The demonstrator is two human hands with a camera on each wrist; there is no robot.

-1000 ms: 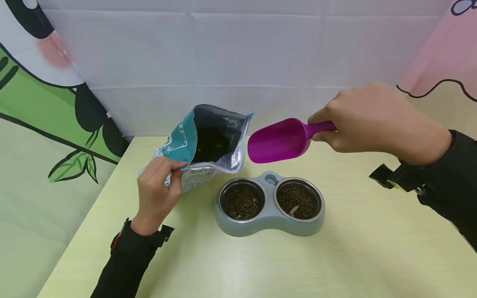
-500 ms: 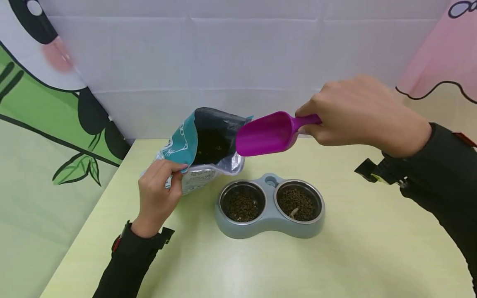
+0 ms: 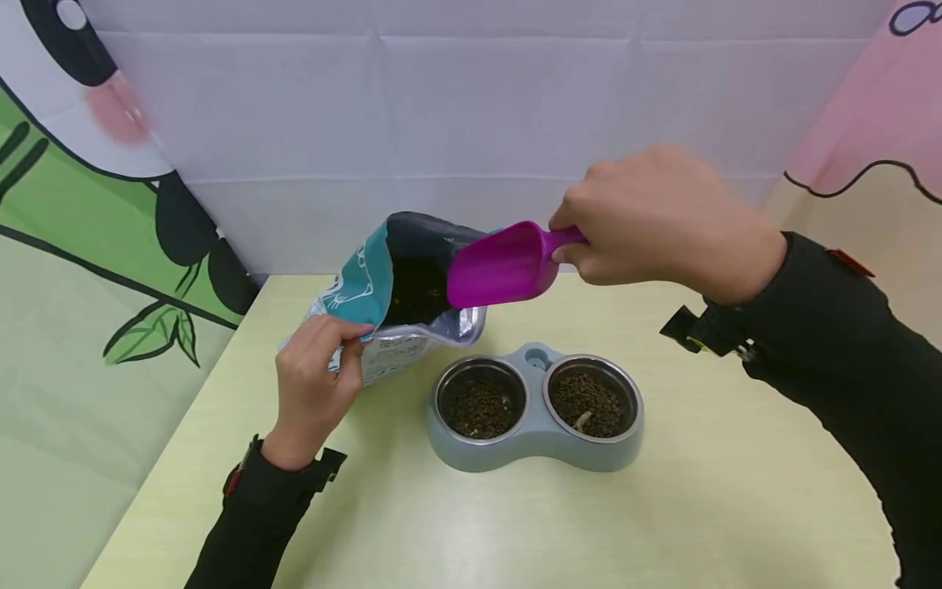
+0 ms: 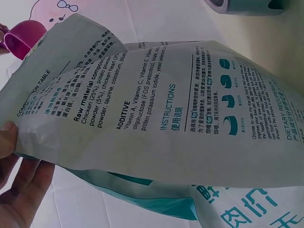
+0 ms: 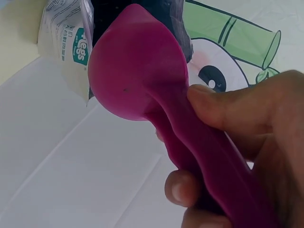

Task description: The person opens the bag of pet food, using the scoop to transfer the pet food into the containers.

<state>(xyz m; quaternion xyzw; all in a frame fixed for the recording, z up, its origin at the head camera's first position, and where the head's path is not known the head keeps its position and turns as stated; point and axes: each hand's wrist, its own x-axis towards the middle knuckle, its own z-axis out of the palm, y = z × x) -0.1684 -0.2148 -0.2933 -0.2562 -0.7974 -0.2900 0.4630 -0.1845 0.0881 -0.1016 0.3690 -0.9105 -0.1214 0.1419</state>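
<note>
My left hand [image 3: 318, 383] pinches the near edge of a teal and white pet food bag [image 3: 362, 278], whose mouth gapes toward the right. Dark kibble shows deep inside it. Printed feeding text covers the bag panel [image 4: 142, 104] in the left wrist view. My right hand [image 3: 655, 225] grips a magenta scoop [image 3: 500, 266] by its handle. The scoop's front edge overlaps the bag's mouth, and its hollow looks bare. From the right wrist, the scoop's rounded back [image 5: 137, 66] shows, with thumb and fingers round the handle.
A grey-blue double feeder [image 3: 533, 446] stands on the pale wooden table [image 3: 699, 491], just in front of the bag. Its two steel bowls hold brown kibble, and a light scrap lies in the right one. A cartoon-printed cloth [image 3: 486, 98] hangs behind.
My right hand has carried the scoop leftward, from beside the bag to over its mouth. The left hand keeps its pinch on the bag's edge, almost unmoved.
</note>
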